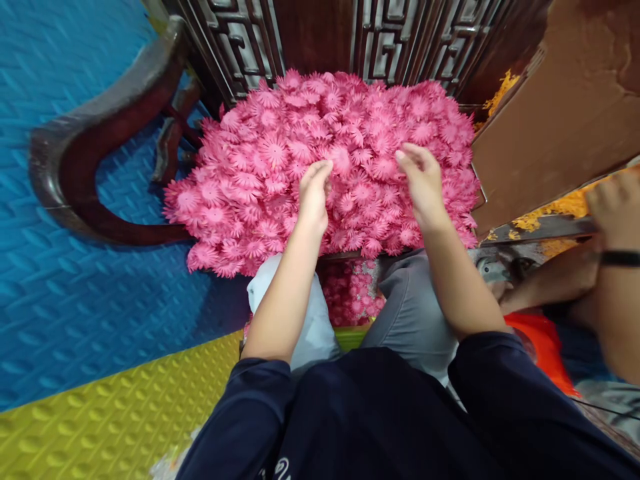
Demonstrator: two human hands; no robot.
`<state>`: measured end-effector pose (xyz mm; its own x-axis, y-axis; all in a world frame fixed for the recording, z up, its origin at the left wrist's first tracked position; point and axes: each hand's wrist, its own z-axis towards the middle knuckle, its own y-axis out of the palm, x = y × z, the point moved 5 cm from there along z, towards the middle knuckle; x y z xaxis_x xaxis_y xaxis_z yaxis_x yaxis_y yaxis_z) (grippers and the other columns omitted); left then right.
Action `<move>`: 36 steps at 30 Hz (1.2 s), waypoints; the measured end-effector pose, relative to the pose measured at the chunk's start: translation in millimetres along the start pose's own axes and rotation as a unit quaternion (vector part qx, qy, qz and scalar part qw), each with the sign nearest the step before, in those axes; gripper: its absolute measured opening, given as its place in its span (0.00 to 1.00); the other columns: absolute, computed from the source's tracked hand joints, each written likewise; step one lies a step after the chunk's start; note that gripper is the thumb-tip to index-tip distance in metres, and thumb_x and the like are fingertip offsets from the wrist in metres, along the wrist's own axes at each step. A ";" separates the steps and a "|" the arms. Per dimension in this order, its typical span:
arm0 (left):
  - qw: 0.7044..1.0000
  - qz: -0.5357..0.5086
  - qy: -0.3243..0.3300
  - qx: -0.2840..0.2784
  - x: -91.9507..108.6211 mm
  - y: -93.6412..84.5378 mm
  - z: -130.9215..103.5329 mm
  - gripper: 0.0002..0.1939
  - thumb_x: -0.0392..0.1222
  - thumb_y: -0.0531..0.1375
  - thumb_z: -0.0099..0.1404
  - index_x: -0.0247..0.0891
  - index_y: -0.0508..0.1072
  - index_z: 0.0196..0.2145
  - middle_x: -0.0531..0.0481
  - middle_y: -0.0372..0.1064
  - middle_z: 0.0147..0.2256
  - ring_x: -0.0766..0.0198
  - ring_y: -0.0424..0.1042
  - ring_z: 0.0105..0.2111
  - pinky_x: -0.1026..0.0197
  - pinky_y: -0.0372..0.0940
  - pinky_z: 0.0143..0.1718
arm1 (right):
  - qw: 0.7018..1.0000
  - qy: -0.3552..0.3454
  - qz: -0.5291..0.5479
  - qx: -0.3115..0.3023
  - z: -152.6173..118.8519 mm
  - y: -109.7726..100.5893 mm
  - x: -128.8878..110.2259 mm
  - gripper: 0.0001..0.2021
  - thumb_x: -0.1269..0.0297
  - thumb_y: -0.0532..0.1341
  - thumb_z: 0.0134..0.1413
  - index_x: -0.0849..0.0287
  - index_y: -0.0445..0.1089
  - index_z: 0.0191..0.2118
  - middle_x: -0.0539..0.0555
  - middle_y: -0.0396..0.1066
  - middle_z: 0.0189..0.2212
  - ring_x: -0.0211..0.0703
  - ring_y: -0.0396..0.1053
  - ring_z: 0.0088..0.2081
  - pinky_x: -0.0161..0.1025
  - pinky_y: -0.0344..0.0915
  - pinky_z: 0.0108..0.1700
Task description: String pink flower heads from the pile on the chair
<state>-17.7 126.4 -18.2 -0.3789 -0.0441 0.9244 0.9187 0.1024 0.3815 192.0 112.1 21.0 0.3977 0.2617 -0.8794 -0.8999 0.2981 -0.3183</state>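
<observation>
Where a mound of pink flowers (363, 200) spreads at twelve o'clock, we seem to be at the step of handling its blooms; we judge that the next move calls for a light pinch, since the narrow, spiky petals look thin. At ten curves a glossy, dark wooden armrest (55, 167) over a blue ridged mat (30, 320). Just before twelve, our left hand (315, 193) has its fingers bunched; we cannot tell whether they hold anything. Toward one, our right hand (425, 187) curls loosely, fingers slightly parted, nothing visible in them. At two stands a flat brown board (565, 120).
</observation>
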 end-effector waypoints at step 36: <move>0.921 0.364 0.140 -0.006 19.3 7.0 -12.4 0.14 0.33 0.64 0.50 0.41 0.70 0.36 0.52 0.70 0.33 0.62 0.69 0.36 0.59 0.61 0.42 | 0.998 0.057 0.018 0.001 -0.7 15.7 1.5 0.04 0.66 0.62 0.46 0.60 0.71 0.25 0.50 0.72 0.27 0.36 0.68 0.32 0.39 0.64 0.44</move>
<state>-17.2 113.9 2.3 0.3794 -0.2222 0.8982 0.9198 0.1952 -0.3402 178.3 116.5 14.4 0.3418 0.1659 -0.9250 -0.9128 0.2926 -0.2848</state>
